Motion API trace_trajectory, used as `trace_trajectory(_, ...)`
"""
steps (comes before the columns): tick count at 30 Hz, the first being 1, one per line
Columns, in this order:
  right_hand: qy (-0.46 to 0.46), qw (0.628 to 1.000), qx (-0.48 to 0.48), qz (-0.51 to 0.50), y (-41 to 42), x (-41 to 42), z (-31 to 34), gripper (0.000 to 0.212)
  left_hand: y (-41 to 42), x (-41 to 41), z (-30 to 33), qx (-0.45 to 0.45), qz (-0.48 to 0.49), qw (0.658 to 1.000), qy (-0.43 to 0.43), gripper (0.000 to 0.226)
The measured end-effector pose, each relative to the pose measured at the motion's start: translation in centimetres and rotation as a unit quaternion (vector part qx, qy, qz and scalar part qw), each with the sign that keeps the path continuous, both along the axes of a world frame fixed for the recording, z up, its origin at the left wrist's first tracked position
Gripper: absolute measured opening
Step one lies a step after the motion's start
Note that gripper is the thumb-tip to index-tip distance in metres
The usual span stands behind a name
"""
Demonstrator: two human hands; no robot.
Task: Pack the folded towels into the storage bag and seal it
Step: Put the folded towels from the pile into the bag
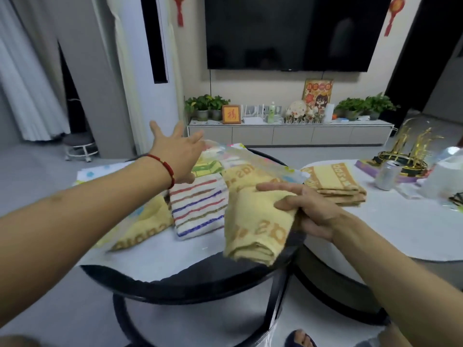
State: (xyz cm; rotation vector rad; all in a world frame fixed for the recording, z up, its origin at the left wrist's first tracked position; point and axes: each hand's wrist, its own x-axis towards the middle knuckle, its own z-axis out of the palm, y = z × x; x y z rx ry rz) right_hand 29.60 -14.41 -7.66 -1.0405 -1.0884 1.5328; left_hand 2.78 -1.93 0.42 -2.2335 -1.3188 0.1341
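Observation:
My right hand (304,209) grips a folded yellow towel (255,226) with brown lettering, held over the near right part of the round table (190,274). My left hand (179,154) is stretched forward, fingers spread, over the far side of a clear storage bag (250,161) with coloured print. The bag lies across the table with towels in and under it: a striped white towel (198,204), a yellow towel (147,226) at the left and a green-patterned one (208,169) behind. Whether the left hand touches the bag is unclear.
A second, white table (390,234) at the right carries a stack of folded yellow-brown towels (335,181), a drink can (387,175), a gold ship model (408,151) and a plastic bag (443,176). Behind stand a TV cabinet (288,132) and a stool (79,146).

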Motion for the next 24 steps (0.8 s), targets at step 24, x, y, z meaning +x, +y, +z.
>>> trace_trajectory(24,-0.348,0.832,0.074,-0.425,6.9,12.4,-6.0,0.039,1.8,8.9,-5.4,0.003,-0.120,0.993,-0.024,0.068)
